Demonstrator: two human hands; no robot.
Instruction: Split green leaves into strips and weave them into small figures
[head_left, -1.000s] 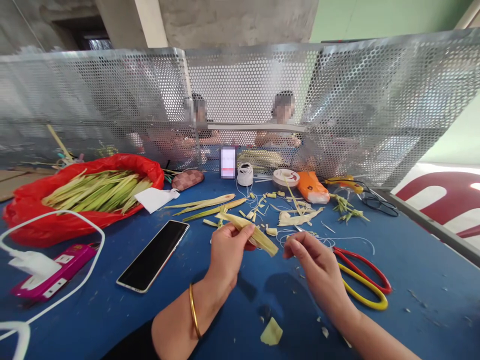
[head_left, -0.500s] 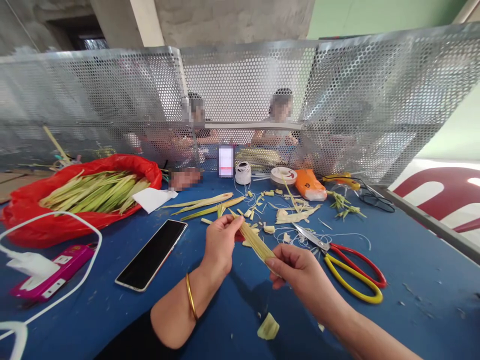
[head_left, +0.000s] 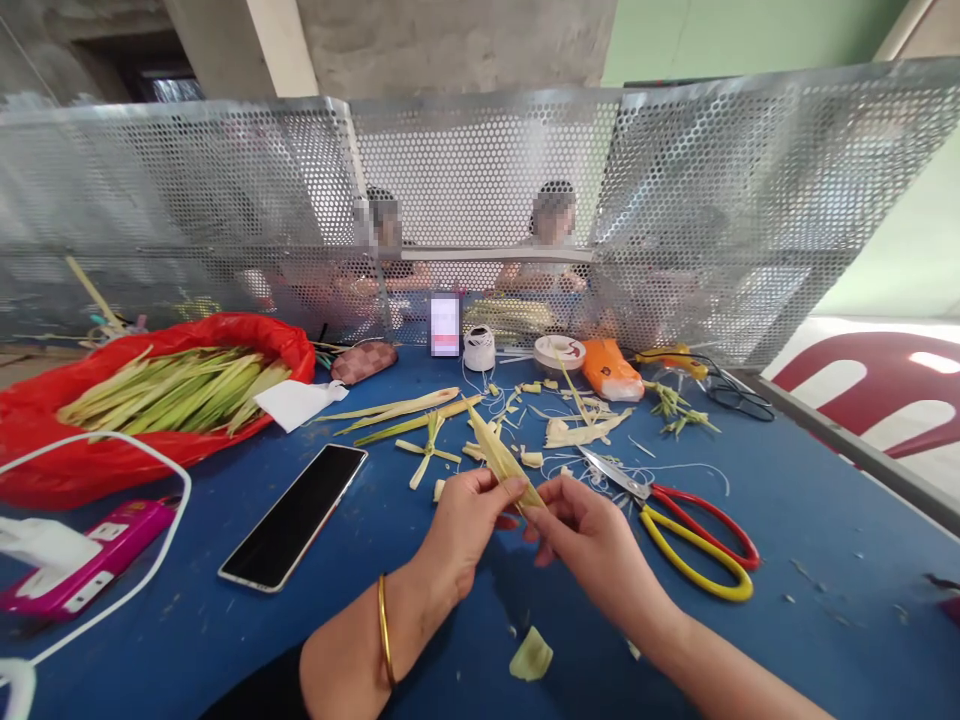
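A pale yellow-green corn husk strip [head_left: 496, 447] is pinched between both my hands, its pointed end toward the far side of the table. My left hand [head_left: 476, 515] is closed on its middle, thumb on top. Close beside it, my right hand [head_left: 581, 525] grips the near end. Beyond my left hand lies a knotted cross-shaped husk piece [head_left: 428, 450], with husk scraps and white thread around it. Scissors [head_left: 671, 520] with one red and one yellow handle rest right of my right hand. A small husk scrap [head_left: 531, 655] lies nearer me.
At left are a red plastic bag [head_left: 277, 335] of husks, a black-screened phone [head_left: 296, 515] and a magenta power strip [head_left: 124, 540]. A thread spool [head_left: 479, 350], tape roll [head_left: 559, 352] and orange packet [head_left: 611, 370] stand before a perforated metal screen [head_left: 480, 150]. Two people sit behind it.
My left hand has slid down the husk strip toward my right hand, uncovering the knotted husk piece. The strip's far end now looks wider. The view has shifted slightly.
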